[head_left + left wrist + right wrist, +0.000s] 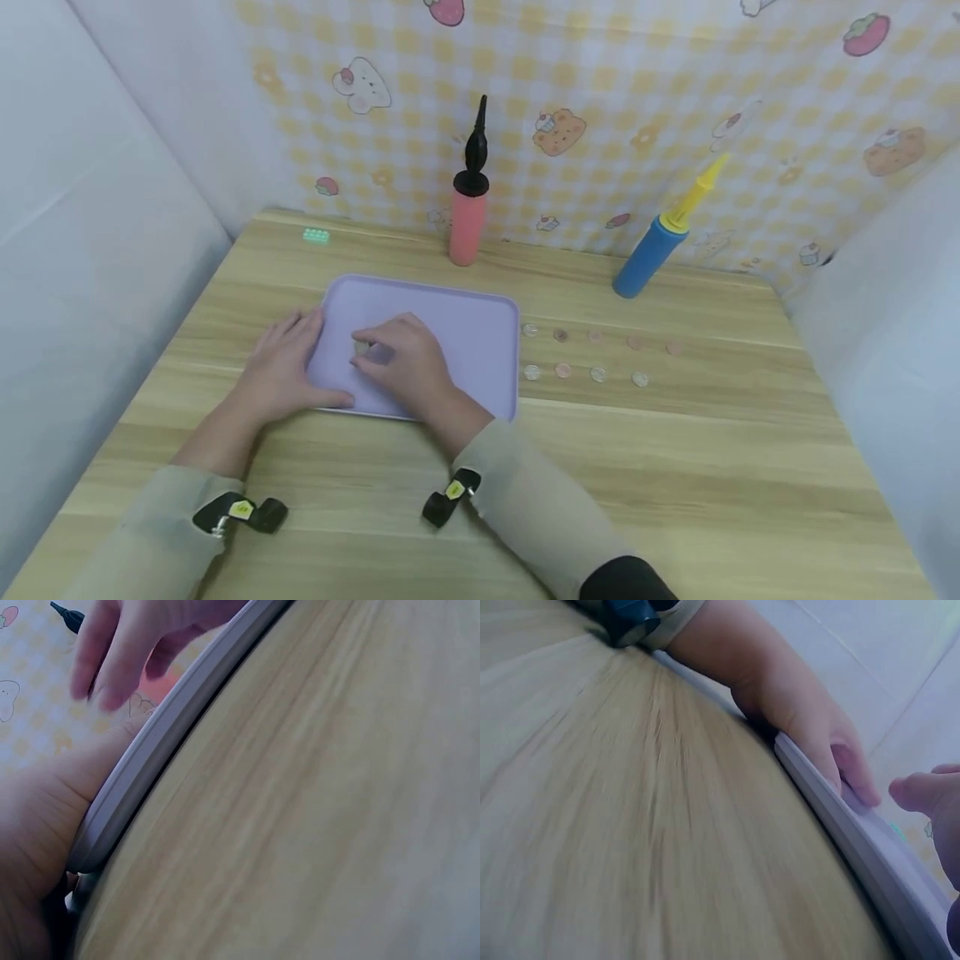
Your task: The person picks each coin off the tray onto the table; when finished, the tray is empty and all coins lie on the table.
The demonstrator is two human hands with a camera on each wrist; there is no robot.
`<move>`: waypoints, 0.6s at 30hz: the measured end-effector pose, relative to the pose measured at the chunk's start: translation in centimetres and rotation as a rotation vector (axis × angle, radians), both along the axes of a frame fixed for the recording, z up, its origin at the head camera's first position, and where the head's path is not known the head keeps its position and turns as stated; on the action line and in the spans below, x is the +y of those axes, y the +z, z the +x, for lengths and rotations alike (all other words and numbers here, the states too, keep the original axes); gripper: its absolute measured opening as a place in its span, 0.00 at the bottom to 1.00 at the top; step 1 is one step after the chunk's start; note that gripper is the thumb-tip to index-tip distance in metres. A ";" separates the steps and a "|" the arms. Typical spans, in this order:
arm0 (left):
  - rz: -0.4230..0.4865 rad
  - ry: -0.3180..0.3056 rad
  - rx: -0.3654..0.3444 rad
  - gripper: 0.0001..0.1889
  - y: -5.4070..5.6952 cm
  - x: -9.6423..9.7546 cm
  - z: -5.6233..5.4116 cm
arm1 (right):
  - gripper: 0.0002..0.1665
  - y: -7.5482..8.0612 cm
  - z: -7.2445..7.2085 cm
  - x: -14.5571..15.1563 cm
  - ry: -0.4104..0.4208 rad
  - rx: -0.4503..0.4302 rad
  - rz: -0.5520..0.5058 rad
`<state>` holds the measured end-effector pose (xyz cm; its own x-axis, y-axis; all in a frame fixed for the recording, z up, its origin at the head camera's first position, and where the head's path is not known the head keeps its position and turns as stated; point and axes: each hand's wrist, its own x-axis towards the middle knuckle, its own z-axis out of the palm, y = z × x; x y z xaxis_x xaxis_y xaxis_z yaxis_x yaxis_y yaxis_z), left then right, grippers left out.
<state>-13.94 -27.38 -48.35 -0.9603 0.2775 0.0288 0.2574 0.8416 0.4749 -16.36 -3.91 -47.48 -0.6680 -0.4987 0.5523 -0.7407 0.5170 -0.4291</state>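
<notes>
A lilac rectangular tray [480, 333] lies on the wooden table. My left hand [281, 375] rests at its near left corner, fingers spread along the left edge and thumb on the front rim; the right wrist view also shows this thumb [821, 761] at the rim. Over the left part of the tray, my right hand [408, 358] pinches a small coin [362, 347] between thumb and forefinger. In the left wrist view the right-hand fingers [124, 660] point down above the tray wall. Several silver and copper coins [597, 374] lie in two rows to the right of the tray.
Behind the tray stands a pink hand pump [465, 225] with a black nozzle. A blue pump [649, 258] with a yellow nozzle leans at the back right. A mint toy brick [316, 236] sits at the back left. A patterned cloth [600, 92] hangs behind the table.
</notes>
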 end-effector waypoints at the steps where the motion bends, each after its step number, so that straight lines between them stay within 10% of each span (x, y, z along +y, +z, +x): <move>1: 0.003 0.001 -0.002 0.82 0.0 0.0 0.0 | 0.17 0.0 0.1 0.6 0.030 0.043 0.017; 8: 0.021 0.010 -0.003 0.82 0.4 0.1 0.1 | 0.18 -0.6 0.6 5.3 0.171 0.303 0.021; 18: 0.022 0.003 -0.002 0.81 0.2 0.1 0.1 | 0.22 -1.2 0.7 13.4 0.134 0.253 -0.123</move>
